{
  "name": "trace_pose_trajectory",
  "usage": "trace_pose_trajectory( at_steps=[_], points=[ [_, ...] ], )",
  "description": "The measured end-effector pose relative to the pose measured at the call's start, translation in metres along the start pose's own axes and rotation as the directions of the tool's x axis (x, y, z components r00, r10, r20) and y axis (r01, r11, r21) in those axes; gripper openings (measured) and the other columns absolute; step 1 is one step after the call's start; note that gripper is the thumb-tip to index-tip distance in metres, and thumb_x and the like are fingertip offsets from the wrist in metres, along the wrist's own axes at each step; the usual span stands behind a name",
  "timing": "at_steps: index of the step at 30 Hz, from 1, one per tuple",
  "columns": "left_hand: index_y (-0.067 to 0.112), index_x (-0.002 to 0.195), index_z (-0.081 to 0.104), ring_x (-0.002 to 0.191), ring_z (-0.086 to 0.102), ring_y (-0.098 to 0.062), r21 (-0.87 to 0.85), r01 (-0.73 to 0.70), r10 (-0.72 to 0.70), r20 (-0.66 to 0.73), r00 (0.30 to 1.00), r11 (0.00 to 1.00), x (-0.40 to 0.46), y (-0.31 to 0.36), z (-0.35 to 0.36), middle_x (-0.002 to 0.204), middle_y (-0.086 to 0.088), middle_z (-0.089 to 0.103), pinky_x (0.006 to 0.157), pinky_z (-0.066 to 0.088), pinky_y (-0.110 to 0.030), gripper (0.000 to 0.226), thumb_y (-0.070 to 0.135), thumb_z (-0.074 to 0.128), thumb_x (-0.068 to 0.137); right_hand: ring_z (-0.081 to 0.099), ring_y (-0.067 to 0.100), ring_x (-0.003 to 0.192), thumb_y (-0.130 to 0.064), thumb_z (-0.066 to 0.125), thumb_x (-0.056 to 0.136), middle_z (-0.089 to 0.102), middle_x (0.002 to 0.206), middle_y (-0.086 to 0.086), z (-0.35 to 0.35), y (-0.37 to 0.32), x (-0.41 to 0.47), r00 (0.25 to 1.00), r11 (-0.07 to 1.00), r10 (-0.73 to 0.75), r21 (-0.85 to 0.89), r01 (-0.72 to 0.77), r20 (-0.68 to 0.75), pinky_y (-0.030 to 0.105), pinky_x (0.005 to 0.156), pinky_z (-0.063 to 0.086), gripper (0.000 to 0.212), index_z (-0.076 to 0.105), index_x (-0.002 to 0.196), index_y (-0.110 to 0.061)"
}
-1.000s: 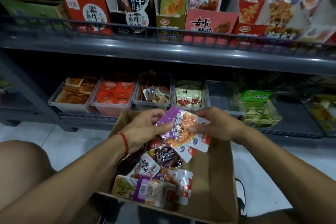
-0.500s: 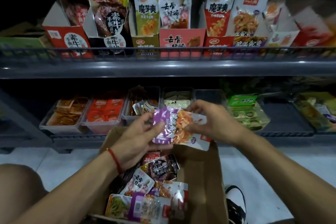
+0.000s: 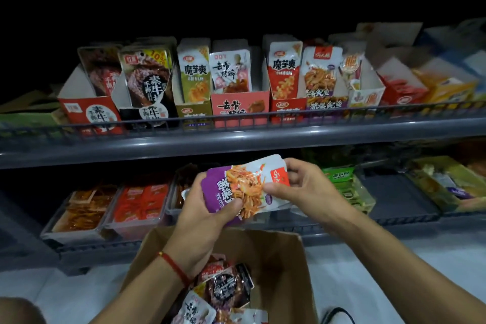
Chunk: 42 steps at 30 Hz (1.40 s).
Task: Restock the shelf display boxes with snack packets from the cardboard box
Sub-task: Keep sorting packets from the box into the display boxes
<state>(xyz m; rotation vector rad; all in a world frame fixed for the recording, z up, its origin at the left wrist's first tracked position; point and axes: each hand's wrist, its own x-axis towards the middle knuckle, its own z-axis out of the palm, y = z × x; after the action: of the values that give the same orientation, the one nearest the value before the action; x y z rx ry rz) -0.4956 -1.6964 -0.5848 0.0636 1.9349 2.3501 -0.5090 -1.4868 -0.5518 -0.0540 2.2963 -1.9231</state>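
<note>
Both hands hold a small stack of purple and white snack packets [image 3: 244,187] above the open cardboard box [image 3: 284,265]. My left hand [image 3: 205,208] grips the purple lower end, thumb on the front. My right hand [image 3: 297,187] pinches the white and red top end. Several mixed packets [image 3: 226,289] lie inside the box. On the upper shelf stands a row of display boxes; a purple one [image 3: 326,108] holds packets with the same print [image 3: 320,73], right of a red box [image 3: 288,110].
A grey shelf edge with a wire rail [image 3: 236,139] runs across the middle. The lower shelf holds clear trays of orange [image 3: 84,208] and red [image 3: 142,200] snacks and green packets [image 3: 342,184]. White floor lies on both sides of the box.
Both hands have lifted the purple packets higher above the box, toward the shelves. My view has tilted up, so the upper shelf sits lower in frame.
</note>
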Motion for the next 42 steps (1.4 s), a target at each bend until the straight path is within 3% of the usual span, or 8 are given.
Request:
trace_pose_trajectory(
  at_steps=[8, 14, 18, 21, 26, 32, 38, 42],
  points=[
    [0.023, 0.126, 0.056, 0.104, 0.072, -0.024, 0.017, -0.091, 0.091, -0.053, 0.994, 0.996, 0.018, 0.013, 0.042, 0.113, -0.004, 0.074, 0.083, 0.061, -0.047, 0.049, -0.003, 0.073, 0.088, 0.075, 0.021, 0.099, -0.016, 0.076, 0.089, 0.074, 0.113, 0.002, -0.011, -0.018, -0.004, 0.998, 0.979, -0.013, 0.203, 0.025, -0.059, 0.037, 0.073, 0.063, 0.044, 0.056, 0.127, -0.025],
    [0.033, 0.121, 0.047, 0.103, 0.072, -0.018, 0.097, -0.097, 0.096, 0.014, 0.995, 0.991, 0.035, 0.041, 0.063, 0.119, -0.003, 0.066, 0.077, 0.063, -0.036, 0.050, 0.013, 0.078, 0.087, 0.074, 0.019, 0.094, -0.013, 0.074, 0.088, 0.069, 0.113, 0.004, -0.068, -0.060, -0.001, 0.968, 0.984, -0.166, -0.091, 0.151, -0.190, 0.034, 0.070, 0.061, 0.040, 0.056, 0.123, -0.021],
    [0.034, 0.127, 0.044, 0.108, 0.065, -0.018, 0.193, -0.116, 0.121, -0.017, 0.992, 0.974, 0.042, 0.060, 0.047, 0.119, -0.003, 0.062, 0.084, 0.063, -0.040, 0.051, 0.004, 0.069, 0.093, 0.061, 0.002, 0.086, -0.022, 0.073, 0.090, 0.057, 0.101, -0.014, -0.120, -0.110, 0.017, 0.822, 0.772, -0.457, -0.610, 0.177, -0.340, 0.022, 0.071, 0.048, 0.035, 0.051, 0.117, -0.027],
    [0.031, 0.123, 0.049, 0.110, 0.064, -0.021, 0.197, -0.129, 0.146, -0.078, 0.986, 0.972, 0.044, 0.065, 0.036, 0.118, -0.003, 0.063, 0.086, 0.062, -0.041, 0.048, -0.004, 0.062, 0.094, 0.060, 0.006, 0.083, -0.022, 0.072, 0.092, 0.053, 0.096, -0.014, -0.150, -0.145, 0.045, 0.765, 0.657, -0.542, -0.743, 0.128, -0.348, 0.032, 0.071, 0.053, 0.036, 0.050, 0.120, -0.026],
    [0.030, 0.113, 0.055, 0.109, 0.064, -0.028, 0.183, -0.150, 0.175, -0.130, 0.976, 0.972, 0.046, 0.060, 0.022, 0.114, -0.008, 0.066, 0.084, 0.061, -0.042, 0.047, -0.012, 0.057, 0.093, 0.064, 0.022, 0.090, -0.018, 0.071, 0.092, 0.055, 0.104, -0.002, -0.170, -0.169, 0.094, 0.847, 0.500, -0.458, -0.866, -0.005, -0.269, 0.040, 0.072, 0.055, 0.051, 0.046, 0.137, -0.021],
    [0.027, 0.113, 0.057, 0.112, 0.062, -0.024, 0.203, -0.150, 0.182, -0.148, 0.972, 0.968, 0.042, 0.051, 0.015, 0.114, -0.004, 0.067, 0.085, 0.061, -0.043, 0.048, -0.016, 0.056, 0.091, 0.059, 0.034, 0.117, -0.016, 0.076, 0.087, 0.059, 0.130, 0.012, -0.158, -0.149, 0.143, 0.939, 0.275, -0.314, -0.960, -0.053, -0.142, 0.050, 0.100, 0.051, 0.054, 0.051, 0.135, -0.018],
    [0.028, 0.113, 0.059, 0.110, 0.063, -0.018, 0.246, -0.092, 0.132, -0.151, 0.980, 0.965, 0.032, 0.037, 0.014, 0.113, -0.002, 0.069, 0.090, 0.059, -0.049, 0.049, -0.014, 0.059, 0.088, 0.049, 0.037, 0.123, -0.017, 0.080, 0.083, 0.048, 0.136, 0.016, -0.160, -0.118, 0.158, 0.831, 0.125, -0.545, -0.991, -0.050, -0.110, 0.051, 0.096, 0.049, 0.069, 0.045, 0.142, -0.014],
    [0.028, 0.114, 0.058, 0.108, 0.063, -0.017, 0.288, -0.072, 0.119, -0.149, 0.982, 0.955, 0.030, 0.032, 0.002, 0.113, -0.001, 0.068, 0.090, 0.059, -0.045, 0.046, -0.011, 0.060, 0.090, 0.042, 0.039, 0.131, -0.019, 0.077, 0.087, 0.040, 0.144, 0.018, -0.159, -0.110, 0.154, 0.825, 0.091, -0.560, -0.995, -0.030, -0.076, 0.053, 0.101, 0.046, 0.074, 0.039, 0.150, -0.017]
  ],
)
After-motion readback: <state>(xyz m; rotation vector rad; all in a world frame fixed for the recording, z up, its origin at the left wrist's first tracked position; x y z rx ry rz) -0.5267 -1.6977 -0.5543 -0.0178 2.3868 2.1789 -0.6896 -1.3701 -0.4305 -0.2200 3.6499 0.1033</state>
